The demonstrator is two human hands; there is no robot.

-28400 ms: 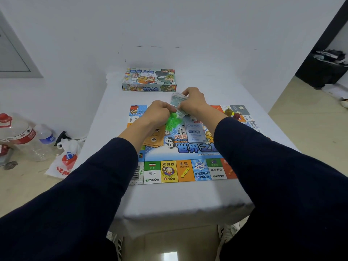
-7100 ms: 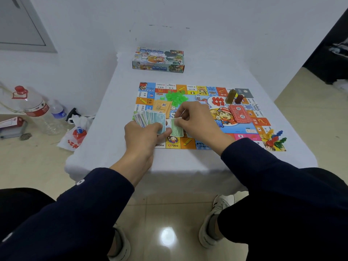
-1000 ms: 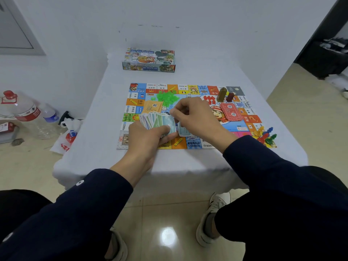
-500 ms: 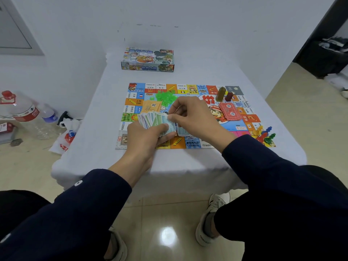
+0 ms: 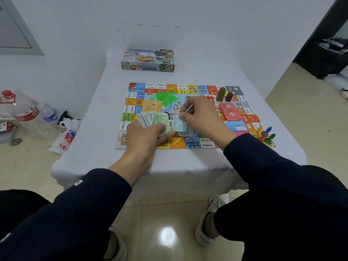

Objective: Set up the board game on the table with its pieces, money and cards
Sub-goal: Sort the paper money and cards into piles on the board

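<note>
Near the front edge of the worktop (image 5: 169, 159), over the near side of the game board (image 5: 244, 127), both hands are sorting the paper money. The left hand (image 5: 145, 138) grips a fanned bundle of notes (image 5: 152, 119), thumb clamped across the green one on top. The right hand (image 5: 202, 117) pinches a single blue note (image 5: 178, 125) between thumb and forefinger, holding it over a small pile of blue notes (image 5: 186, 133) lying on the board just right of the fan.

The risk, as it looks from here, is in the fan: it is loosely spread and held only at its lower end, so a slackened thumb could let notes slide out over the board's near edge or mix into the sorted pile. The pinched note may also drag a neighbour with it if two stick together, spoiling the sort by colour. A sleeve sweeping right could knock the coloured pawns (image 5: 265, 135) standing at the board's near right corner.

Further in, a stack of orange cards (image 5: 150, 106) lies left of centre with a heap of green houses (image 5: 166, 97) just behind it, and red cards (image 5: 230, 112) lie toward the right side. Two upright blocks, one olive (image 5: 220, 94) and one dark red (image 5: 229, 96), stand near the far right corner. At the far edge of the worktop sits the game box (image 5: 147, 60), well apart from the board.
</note>
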